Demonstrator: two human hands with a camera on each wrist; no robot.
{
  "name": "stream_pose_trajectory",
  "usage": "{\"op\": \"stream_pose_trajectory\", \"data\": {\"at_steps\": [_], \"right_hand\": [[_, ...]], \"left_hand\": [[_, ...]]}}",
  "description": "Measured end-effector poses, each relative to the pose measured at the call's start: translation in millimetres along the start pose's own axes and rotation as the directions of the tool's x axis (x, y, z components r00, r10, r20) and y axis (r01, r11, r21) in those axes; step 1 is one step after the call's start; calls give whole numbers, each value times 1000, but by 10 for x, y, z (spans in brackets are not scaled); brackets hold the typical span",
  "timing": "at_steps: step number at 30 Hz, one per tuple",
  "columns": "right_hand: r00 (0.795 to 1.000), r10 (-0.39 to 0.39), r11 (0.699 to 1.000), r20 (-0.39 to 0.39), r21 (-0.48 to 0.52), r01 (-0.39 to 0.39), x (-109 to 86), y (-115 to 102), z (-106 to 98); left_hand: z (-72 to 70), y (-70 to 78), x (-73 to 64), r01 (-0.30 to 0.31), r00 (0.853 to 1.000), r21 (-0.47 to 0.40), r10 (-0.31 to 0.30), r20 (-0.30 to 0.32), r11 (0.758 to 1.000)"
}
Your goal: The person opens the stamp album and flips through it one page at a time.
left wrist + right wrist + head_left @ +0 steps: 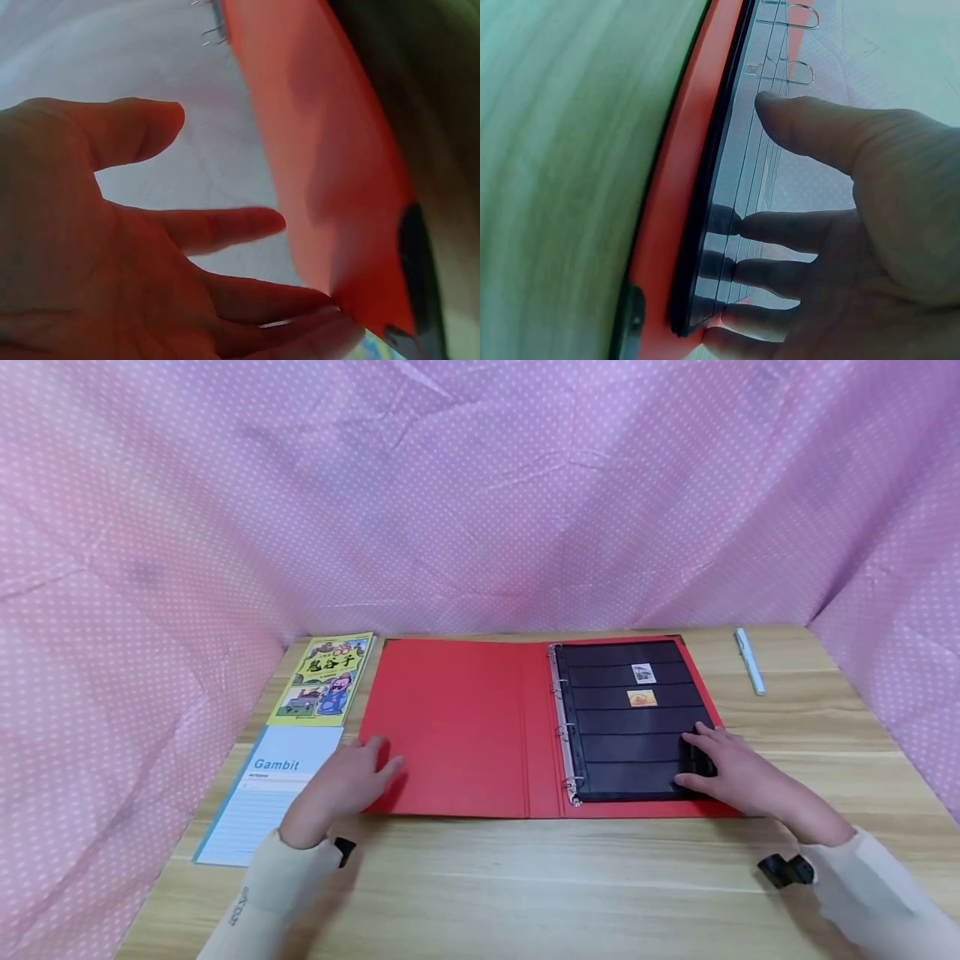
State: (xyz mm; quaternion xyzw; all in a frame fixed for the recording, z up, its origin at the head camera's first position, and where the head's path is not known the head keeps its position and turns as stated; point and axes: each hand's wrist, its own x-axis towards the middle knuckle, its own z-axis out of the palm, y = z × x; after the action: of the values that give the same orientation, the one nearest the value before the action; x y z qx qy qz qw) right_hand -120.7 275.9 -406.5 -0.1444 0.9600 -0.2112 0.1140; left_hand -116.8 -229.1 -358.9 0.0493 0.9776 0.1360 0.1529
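Note:
A red ring binder lies spread flat on the wooden table. On its right side sit black stamp pages held by metal rings. Two small stamps show there, a grey-white one above an orange one. My left hand is at the left cover's outer edge, thumb and fingers spread; in the left wrist view its lower fingers reach the cover's edge. My right hand rests at the pages' right edge with fingers extended. In the right wrist view, the fingertips meet the glossy page surface.
Left of the binder lie a yellow comic-style book and, nearer, a white-and-blue notebook marked Gambit. A light blue pen lies at the back right. Pink dotted cloth hangs behind the table.

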Motion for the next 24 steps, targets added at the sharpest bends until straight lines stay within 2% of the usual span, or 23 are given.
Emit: {"op": "stream_pose_trajectory", "data": {"at_steps": [4,8,12,17,20,24], "right_hand": [[1000,0,1000,-6,6,0,-3,17,-6],[1000,9,1000,-17,21,-9,-19,20,0],[999,39,999,-25,32,-39,-47,38,11],[992,120,992,-34,37,-119,-92,49,17],[989,139,990,-49,31,-138,-99,38,17],[988,141,990,-70,33,-139,-85,24,17]], "left_hand": [[105,26,86,54,998,-4,-54,45,999],[201,29,129,83,994,21,-85,66,996],[276,48,144,64,995,75,-70,72,995],[350,102,161,35,997,152,-45,63,988],[374,122,171,26,998,192,-36,50,981],[373,141,175,30,998,203,-40,43,979]]}}
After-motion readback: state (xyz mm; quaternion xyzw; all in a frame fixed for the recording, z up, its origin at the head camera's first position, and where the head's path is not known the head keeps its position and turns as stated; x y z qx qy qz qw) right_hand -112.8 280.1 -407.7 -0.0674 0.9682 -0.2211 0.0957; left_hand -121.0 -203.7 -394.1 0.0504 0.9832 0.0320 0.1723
